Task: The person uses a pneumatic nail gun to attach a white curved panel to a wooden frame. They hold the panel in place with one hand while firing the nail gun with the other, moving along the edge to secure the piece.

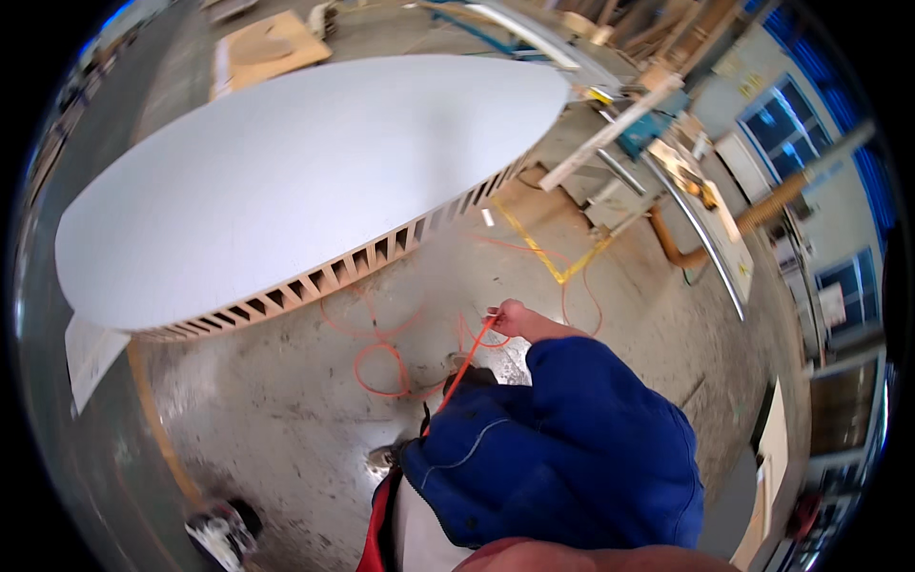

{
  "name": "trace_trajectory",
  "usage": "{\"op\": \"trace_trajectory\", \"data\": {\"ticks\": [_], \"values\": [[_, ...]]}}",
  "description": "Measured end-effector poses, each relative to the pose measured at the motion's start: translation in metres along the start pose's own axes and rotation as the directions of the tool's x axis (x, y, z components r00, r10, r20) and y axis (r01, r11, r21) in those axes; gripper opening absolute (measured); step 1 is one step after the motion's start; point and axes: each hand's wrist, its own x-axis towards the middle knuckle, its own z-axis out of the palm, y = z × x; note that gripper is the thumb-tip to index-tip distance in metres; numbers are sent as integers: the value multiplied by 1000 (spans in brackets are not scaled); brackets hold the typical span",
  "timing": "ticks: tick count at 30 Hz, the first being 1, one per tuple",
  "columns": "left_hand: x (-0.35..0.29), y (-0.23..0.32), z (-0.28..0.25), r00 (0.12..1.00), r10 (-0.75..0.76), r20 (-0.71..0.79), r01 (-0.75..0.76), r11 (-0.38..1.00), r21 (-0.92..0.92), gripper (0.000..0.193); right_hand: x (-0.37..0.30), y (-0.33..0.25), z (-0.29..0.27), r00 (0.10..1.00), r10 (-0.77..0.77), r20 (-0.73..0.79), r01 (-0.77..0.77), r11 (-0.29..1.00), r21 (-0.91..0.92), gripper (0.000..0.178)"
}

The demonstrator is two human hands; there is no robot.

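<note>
My right hand (512,318), at the end of a blue jacket sleeve (610,419), is closed around a thin orange hose (465,370). From the fingers the hose runs down toward the front of my jacket, where the cloth hides it. More of it lies in loose loops on the concrete floor (286,410) near my feet. Beyond the hand stands a large oval piece with a smooth pale top (286,191) and a slatted wooden side (329,279); my hand does not touch it. My left hand does not show.
At the right stands a saw bench (624,181) with metal rails and boards on it. Yellow tape (534,246) marks the floor beside it. A plywood sheet (272,52) lies behind the oval piece. A black and white object (221,534) lies at the lower left.
</note>
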Motion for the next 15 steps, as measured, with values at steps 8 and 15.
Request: {"op": "trace_trajectory", "data": {"ticks": [8, 15], "values": [[58, 157, 68, 976, -86, 198, 25, 956, 291, 8, -240, -43, 128, 604, 771, -202, -784, 620, 22, 17], [68, 223, 100, 940, -96, 327, -30, 932, 360, 8, -217, -100, -45, 239, 836, -493, -831, 439, 342, 13]]}}
